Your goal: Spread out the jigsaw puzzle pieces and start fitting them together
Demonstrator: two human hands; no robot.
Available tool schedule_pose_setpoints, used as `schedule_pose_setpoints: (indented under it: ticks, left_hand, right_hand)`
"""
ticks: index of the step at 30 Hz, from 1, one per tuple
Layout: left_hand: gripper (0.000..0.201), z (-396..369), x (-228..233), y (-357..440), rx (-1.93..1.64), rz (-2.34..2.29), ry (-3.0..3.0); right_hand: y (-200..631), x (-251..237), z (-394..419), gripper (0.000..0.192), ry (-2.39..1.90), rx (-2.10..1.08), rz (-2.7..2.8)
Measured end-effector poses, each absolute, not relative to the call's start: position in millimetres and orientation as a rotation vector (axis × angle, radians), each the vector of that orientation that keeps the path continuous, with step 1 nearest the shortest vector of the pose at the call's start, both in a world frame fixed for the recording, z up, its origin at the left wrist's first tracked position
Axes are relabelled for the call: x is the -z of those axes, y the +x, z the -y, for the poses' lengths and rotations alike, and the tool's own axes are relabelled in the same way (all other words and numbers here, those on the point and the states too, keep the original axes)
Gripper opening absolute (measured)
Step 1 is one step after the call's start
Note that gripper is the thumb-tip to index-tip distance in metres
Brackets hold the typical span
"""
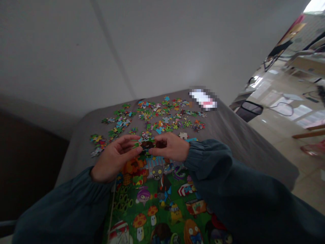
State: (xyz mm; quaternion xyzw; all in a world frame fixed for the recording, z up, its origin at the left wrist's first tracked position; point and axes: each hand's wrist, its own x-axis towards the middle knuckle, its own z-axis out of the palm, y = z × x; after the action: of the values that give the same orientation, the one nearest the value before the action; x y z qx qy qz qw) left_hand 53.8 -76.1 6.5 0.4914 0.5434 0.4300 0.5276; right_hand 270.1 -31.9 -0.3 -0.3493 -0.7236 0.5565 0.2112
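Dark jigsaw pieces (146, 145), small cardboard cluster, pinched between both hands above far edge of colourful cartoon puzzle picture (162, 203). Left hand (114, 159): thumb & fingers closed on cluster's left side. Right hand (170, 146): fingertips closed on its right side. Loose multicoloured pieces (154, 118) scattered beyond; grey tabletop (228, 135) bare toward right edge & near corner.

Both hands, left hand (114, 157) and right hand (170, 146), pinch joined puzzle pieces (146, 145) above picture sheet (157, 203); loose pieces (157, 117) scattered on grey bench (236, 135).
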Motion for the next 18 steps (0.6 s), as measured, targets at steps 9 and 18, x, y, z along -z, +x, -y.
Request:
schedule_pose_setpoints:
  ticks: [9,18]
  left_hand:
    - [0.063,76,-9,54,-1.094,-1.366,1.243]
    - [0.072,78,-19,59,-1.126,-1.428,1.318]
  right_hand:
    - [269,-2,32,0.034,-0.948,-1.481,2.012]
    - [269,-1,32,0.036,-0.91,-1.519,1.997]
